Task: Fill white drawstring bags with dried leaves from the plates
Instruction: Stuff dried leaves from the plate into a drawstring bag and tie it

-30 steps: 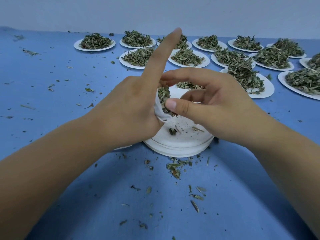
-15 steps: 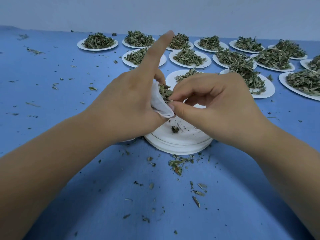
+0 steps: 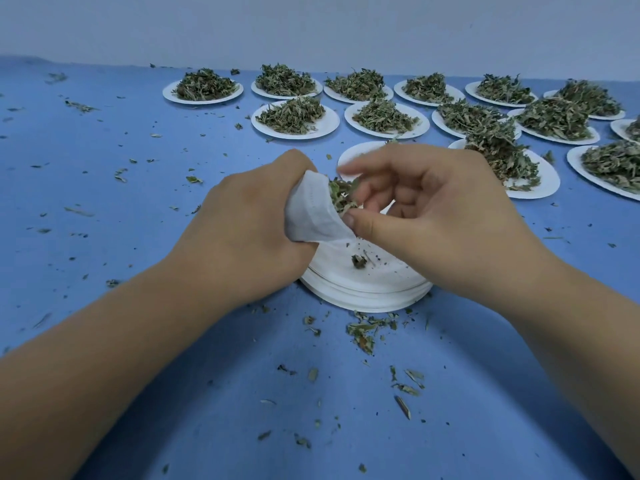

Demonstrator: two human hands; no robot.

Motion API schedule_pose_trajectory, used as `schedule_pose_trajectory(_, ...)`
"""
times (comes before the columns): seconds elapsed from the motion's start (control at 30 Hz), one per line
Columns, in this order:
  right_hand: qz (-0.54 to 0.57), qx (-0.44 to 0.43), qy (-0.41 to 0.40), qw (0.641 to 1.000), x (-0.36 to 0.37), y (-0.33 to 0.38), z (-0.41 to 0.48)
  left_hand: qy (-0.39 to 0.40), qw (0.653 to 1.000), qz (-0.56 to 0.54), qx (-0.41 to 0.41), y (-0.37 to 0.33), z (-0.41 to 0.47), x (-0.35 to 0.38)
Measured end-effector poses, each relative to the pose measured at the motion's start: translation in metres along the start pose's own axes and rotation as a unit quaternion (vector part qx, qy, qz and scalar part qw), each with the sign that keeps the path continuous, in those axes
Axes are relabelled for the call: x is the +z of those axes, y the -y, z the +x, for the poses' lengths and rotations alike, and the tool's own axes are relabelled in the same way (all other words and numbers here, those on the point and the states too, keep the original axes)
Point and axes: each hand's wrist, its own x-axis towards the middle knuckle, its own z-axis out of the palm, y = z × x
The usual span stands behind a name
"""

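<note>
Spillage threatens: the left hand (image 3: 242, 230) grips the bag (image 3: 311, 213) over the stacked plates (image 3: 363, 294), while the right hand (image 3: 436, 220) pinches its lip, curled fingers (image 3: 375, 197) tucking leaves (image 3: 341, 195) into the brimming mouth; a hard push could scatter them across the table (image 3: 104, 209).

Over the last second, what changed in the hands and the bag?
On the left hand the raised forefinger folded down onto the white bag. The right hand still pinches the bag's rim, fingers at the leaves. The plate stack and filled plates stayed put.
</note>
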Motion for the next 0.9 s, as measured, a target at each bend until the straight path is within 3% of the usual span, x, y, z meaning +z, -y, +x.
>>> schedule_pose_trajectory(0.13,-0.024,-0.020,-0.003,1.000,0.001,0.003,-0.003,-0.016,1.000,0.008,0.001,0.001,-0.002,0.000)
schedule_pose_trajectory(0.3,-0.145,-0.072,0.070,0.984,0.000,0.010,-0.008,-0.005,0.999,0.019,-0.025,-0.003,-0.003,-0.002)
schedule_pose_trajectory(0.47,-0.276,-0.131,-0.004,0.952,0.005,0.012,-0.008,-0.002,0.998,0.058,-0.008,-0.016,-0.005,-0.003)
schedule_pose_trajectory(0.7,-0.216,-0.071,-0.062,0.972,0.013,0.013,-0.008,0.004,0.995,0.092,0.036,-0.024,-0.006,-0.005)
schedule_pose_trajectory(0.9,-0.125,-0.038,0.089,0.988,0.002,0.015,-0.007,-0.022,0.999,0.007,-0.028,-0.013,-0.004,-0.007)
